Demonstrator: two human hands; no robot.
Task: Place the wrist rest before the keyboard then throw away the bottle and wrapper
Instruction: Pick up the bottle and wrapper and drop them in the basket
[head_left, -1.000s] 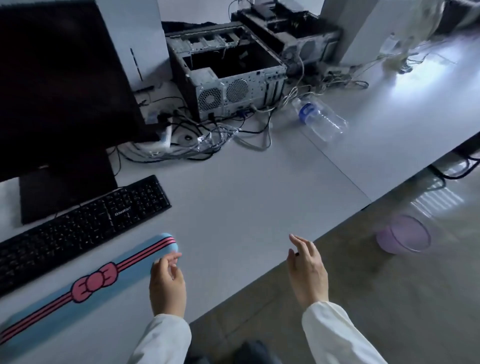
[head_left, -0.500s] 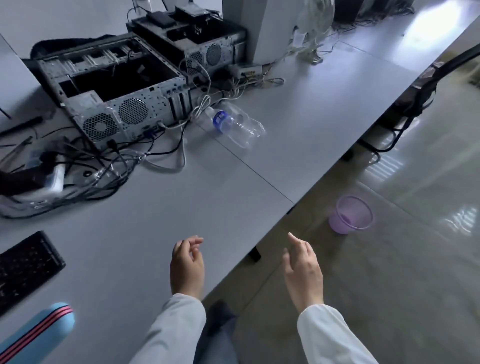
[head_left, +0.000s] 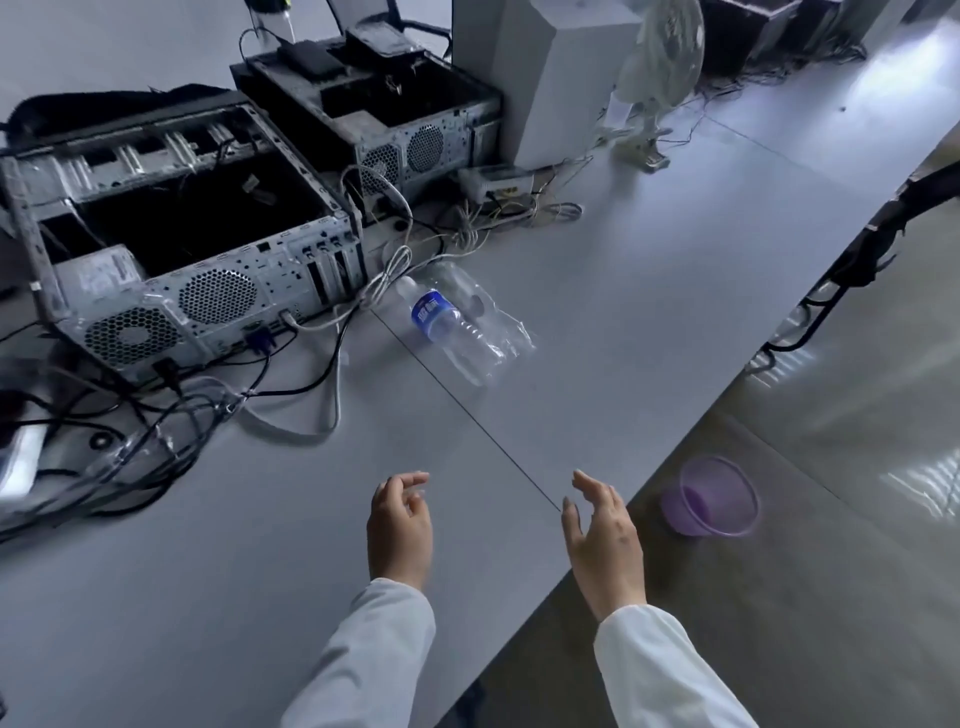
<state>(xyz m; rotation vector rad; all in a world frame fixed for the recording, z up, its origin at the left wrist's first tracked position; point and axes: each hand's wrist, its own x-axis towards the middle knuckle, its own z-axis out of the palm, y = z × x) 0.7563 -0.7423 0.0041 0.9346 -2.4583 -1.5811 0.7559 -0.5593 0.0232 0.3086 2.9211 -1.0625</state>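
A clear plastic bottle with a blue label lies on its side on the grey desk, resting on a clear plastic wrapper. Both sit beside the open computer case. My left hand hovers over the desk, fingers loosely curled, holding nothing. My right hand is near the desk's front edge, fingers spread and empty. Both hands are well short of the bottle. A purple bin stands on the floor to the right of my right hand. The wrist rest and keyboard are out of view.
Two open computer cases stand at the back left with a tangle of cables in front. A white tower and a small fan stand at the back. A dark chair is at the right.
The view has swung right: the keyboard and wrist rest have left the frame, and the bottle and bin now lie closer to centre. Both hands have moved away from the wrist rest.
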